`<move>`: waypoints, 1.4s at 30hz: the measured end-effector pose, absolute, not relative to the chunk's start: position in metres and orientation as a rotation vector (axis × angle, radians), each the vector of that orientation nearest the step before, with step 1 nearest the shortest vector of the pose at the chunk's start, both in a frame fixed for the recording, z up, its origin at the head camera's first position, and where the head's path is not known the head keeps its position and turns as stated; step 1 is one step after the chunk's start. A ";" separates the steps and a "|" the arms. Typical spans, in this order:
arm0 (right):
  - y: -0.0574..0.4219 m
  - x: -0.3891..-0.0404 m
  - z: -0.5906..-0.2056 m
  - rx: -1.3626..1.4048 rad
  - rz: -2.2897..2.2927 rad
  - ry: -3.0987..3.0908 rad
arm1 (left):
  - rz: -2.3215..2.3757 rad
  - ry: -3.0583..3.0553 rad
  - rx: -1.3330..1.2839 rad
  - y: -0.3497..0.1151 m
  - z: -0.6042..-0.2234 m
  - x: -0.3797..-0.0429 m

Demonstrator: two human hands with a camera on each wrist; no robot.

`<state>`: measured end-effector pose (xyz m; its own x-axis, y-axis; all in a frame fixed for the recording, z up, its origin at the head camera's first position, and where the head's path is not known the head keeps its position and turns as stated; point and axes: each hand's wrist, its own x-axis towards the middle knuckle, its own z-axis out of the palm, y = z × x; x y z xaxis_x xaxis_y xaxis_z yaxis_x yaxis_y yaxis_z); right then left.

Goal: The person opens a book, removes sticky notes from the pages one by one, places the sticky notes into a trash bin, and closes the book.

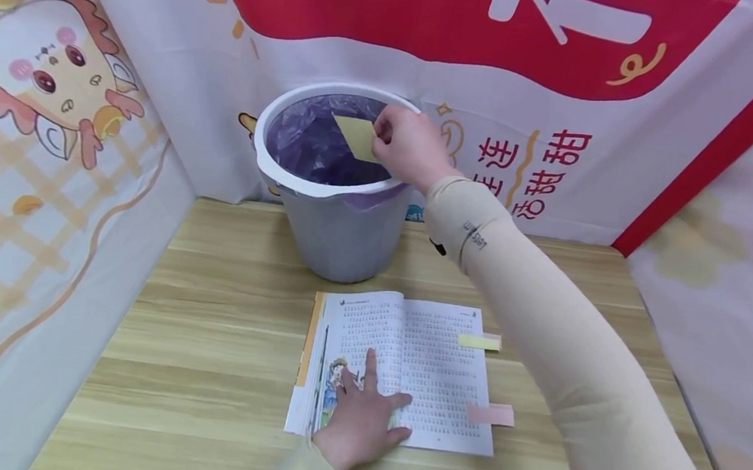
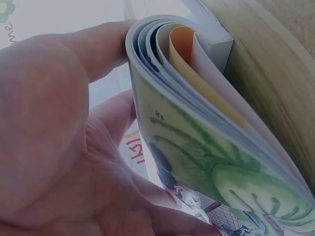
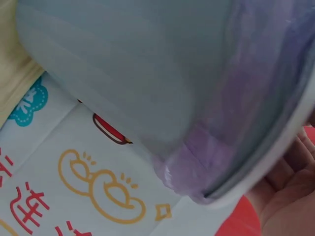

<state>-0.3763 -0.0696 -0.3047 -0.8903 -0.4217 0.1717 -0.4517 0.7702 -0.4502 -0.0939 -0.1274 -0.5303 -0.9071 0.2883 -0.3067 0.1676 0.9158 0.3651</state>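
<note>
My right hand (image 1: 414, 146) pinches a yellow sticky note (image 1: 355, 137) above the mouth of a grey trash can (image 1: 349, 236) with a white rim. In the right wrist view the can's side hides most of the hand (image 3: 290, 201) and the note. An open book (image 1: 440, 381) lies on the table in front of the can. My left hand (image 1: 361, 424) rests on its left page with fingers spread. Seen from the left wrist, the curved pages (image 2: 216, 162) rise beside the fingers. A yellow tab (image 1: 478, 342) and a pink tab (image 1: 491, 414) stick out from the right page's edge.
A purple plastic bag (image 1: 298, 133) lines the trash can. The wooden table (image 1: 201, 354) is bordered by printed cloth (image 1: 50, 234) on the left, back and right. The can stands near the back cloth, which carries red lettering.
</note>
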 end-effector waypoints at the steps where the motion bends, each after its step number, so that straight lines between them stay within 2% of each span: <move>1: -0.070 -0.377 -0.306 0.710 0.749 -2.918 | 0.472 2.718 0.337 -0.127 -0.530 -0.093; 8: -0.067 -0.375 -0.307 0.725 0.714 -2.972 | 0.476 2.717 0.360 -0.124 -0.527 -0.089; 14: -0.061 -0.364 -0.290 0.810 0.702 -2.893 | 0.476 2.700 0.357 -0.124 -0.528 -0.087; 22: -0.043 -0.326 -0.245 0.851 0.646 -2.809 | 0.524 2.706 0.363 -0.128 -0.531 -0.086; 28: -0.013 -0.293 -0.232 0.930 0.678 -2.594 | 0.545 2.731 0.384 -0.130 -0.533 -0.088; 35: 0.039 -0.260 -0.257 0.951 0.720 -2.319 | 0.564 2.725 0.371 -0.131 -0.537 -0.090; 42: 0.087 -0.221 -0.313 0.753 0.832 -2.316 | 0.571 2.735 0.374 -0.132 -0.538 -0.092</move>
